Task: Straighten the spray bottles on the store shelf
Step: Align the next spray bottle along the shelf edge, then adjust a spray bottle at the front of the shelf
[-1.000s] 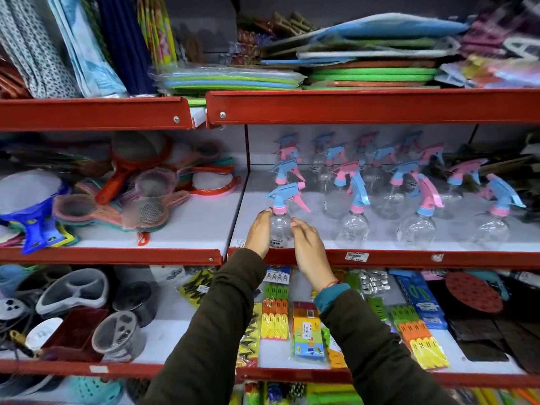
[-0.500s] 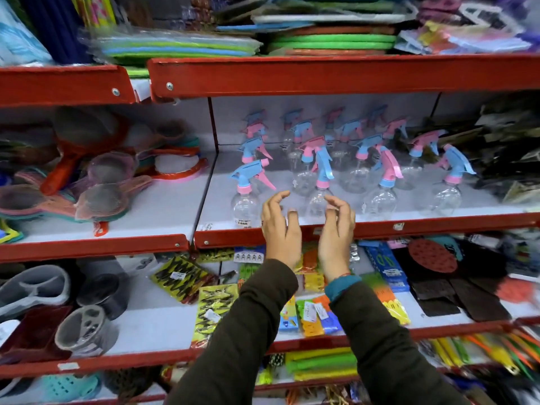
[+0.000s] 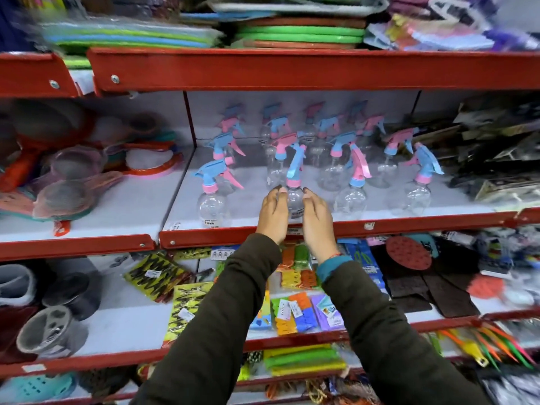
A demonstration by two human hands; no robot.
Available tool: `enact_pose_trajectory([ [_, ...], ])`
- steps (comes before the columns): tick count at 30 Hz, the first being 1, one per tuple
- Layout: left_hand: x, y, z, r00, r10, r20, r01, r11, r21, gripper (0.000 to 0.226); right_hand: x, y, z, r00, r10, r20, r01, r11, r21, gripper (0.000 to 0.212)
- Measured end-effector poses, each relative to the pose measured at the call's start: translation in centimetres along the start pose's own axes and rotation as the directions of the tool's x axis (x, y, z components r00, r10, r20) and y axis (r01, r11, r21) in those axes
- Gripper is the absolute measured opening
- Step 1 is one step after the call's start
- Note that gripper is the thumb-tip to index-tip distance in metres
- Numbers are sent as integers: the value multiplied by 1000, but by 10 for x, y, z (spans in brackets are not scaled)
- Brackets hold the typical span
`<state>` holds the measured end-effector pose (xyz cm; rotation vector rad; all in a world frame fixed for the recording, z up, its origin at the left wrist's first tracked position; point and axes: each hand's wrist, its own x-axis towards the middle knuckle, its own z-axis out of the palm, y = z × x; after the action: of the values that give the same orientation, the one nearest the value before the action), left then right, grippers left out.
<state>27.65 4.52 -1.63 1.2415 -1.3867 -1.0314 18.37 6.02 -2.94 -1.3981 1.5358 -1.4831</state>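
Note:
Several clear spray bottles with blue and pink trigger heads stand on the middle shelf (image 3: 380,225), which has a red front lip. My left hand (image 3: 273,213) and my right hand (image 3: 317,217) cup the two sides of the second front-row bottle (image 3: 294,197), whose blue head points away from me. The first front-row bottle (image 3: 211,200) stands apart to the left with its nozzle facing left. Two more front bottles (image 3: 352,197) (image 3: 419,194) stand to the right at differing angles. The rows behind are blurred.
Plastic strainers (image 3: 73,185) lie on the shelf section to the left. Dark packaged goods (image 3: 496,159) crowd the right end of the bottle shelf. Packets of clips (image 3: 295,314) and dark mats (image 3: 423,285) fill the shelf below. Folded green pads (image 3: 301,33) sit above.
Both hands left the first front-row bottle, moved right with fingers apart, and now close around the second front-row bottle. The camera view shifted right and down.

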Motion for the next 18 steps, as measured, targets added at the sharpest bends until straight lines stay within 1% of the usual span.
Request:
enact_pose_trajectory([
  [6, 9, 8, 0, 1000, -14, 14, 15, 998, -60, 39, -12, 6, -9, 999, -28, 31, 28, 1000, 6, 46],
  [8, 9, 5, 1, 999, 0, -50, 1, 1000, 8, 42, -10, 7, -13, 1000, -21, 8, 21, 1000, 23, 45],
  [10, 7, 0, 3, 987, 38, -157, -22, 995, 99, 45, -5, 6, -17, 1000, -1, 4, 1, 999, 35, 45],
  [11, 5, 0, 5, 981, 43, -191, -24, 995, 100, 45, -1, 5, -18, 1000, 13, 21, -14, 999, 32, 46],
  [14, 2, -4, 9, 978, 38, -203, -17, 995, 102, 42, 7, 6, -17, 995, 44, 88, -47, 999, 23, 45],
  [16, 0, -4, 9, 978, 44, -202, -20, 993, 120, 42, 5, 7, -14, 994, 45, 104, -48, 998, 32, 44],
  [18, 0, -3, 8, 974, 33, -225, -12, 996, 93, 42, 2, 9, -14, 993, 39, 113, -43, 998, 38, 44],
])
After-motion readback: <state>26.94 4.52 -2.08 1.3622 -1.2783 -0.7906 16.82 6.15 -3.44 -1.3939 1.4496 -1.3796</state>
